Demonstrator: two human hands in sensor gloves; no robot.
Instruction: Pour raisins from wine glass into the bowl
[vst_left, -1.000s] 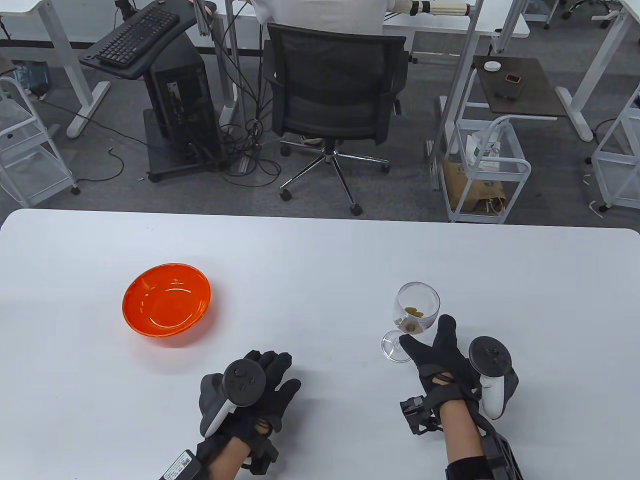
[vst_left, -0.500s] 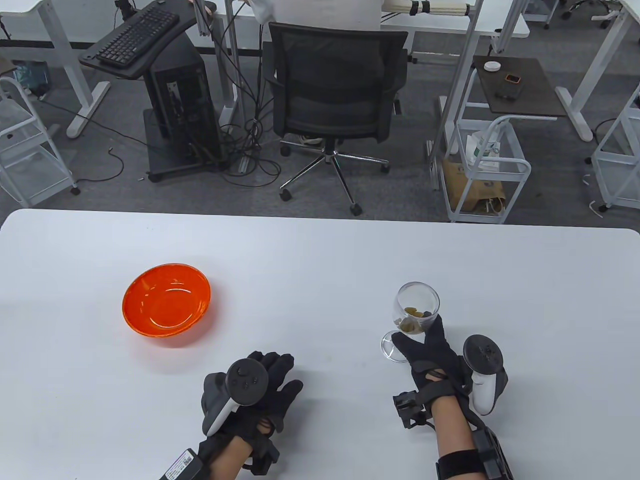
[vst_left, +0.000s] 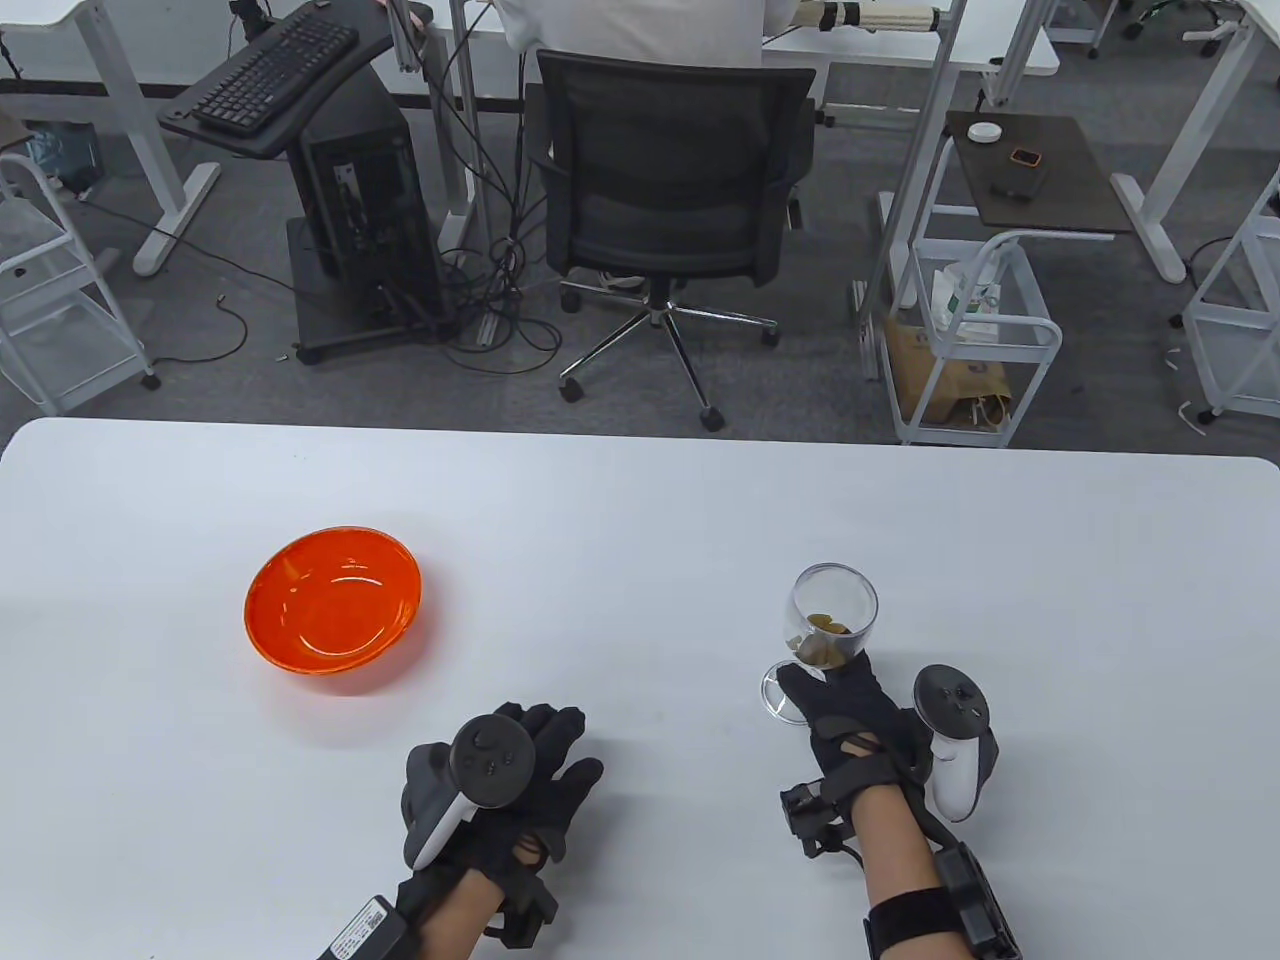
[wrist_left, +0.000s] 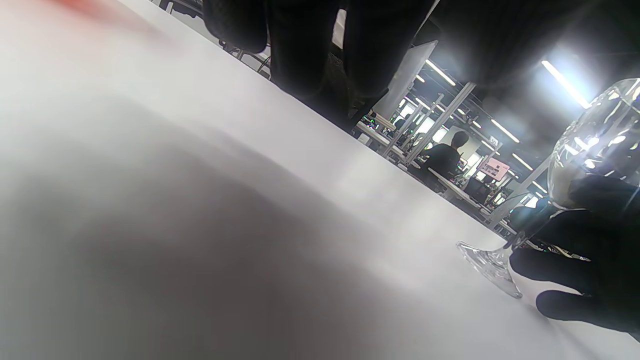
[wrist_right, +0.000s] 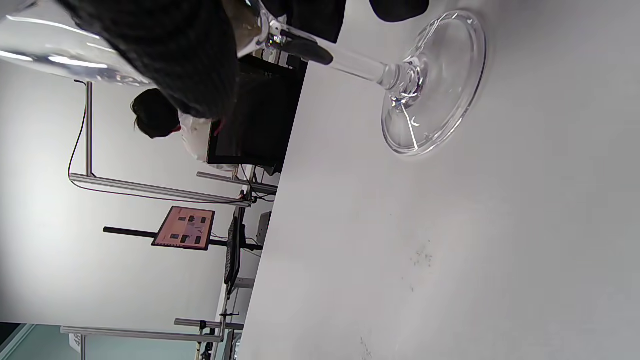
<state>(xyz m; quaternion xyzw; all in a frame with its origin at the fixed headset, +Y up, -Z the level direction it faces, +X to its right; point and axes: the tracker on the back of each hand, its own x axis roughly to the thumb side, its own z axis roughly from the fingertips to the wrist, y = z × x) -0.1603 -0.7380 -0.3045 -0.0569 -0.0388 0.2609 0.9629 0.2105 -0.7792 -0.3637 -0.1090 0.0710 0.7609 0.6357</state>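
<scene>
- Table view: our right hand (vst_left: 850, 705) wraps the lower bowl and stem of the wine glass (vst_left: 830, 620), whose foot is on the white table (vst_left: 640, 520). The raisins (vst_left: 825, 640) sit in the bottom of the glass. Our left hand (vst_left: 520, 770) rests on the table, fingers loosely together, holding nothing. The orange bowl (vst_left: 333, 608) stands well apart to the left.
- Left wrist view: the glass foot (wrist_left: 490, 267) looks tilted, one edge down; dark fingers (wrist_left: 575, 265) close round the stem.
- Right wrist view: the stem (wrist_right: 345, 62) runs between our fingers; the foot (wrist_right: 435, 85) touches the table.
- We judge this the grasping step; next we must lift, carry left and tip over the bowl.
</scene>
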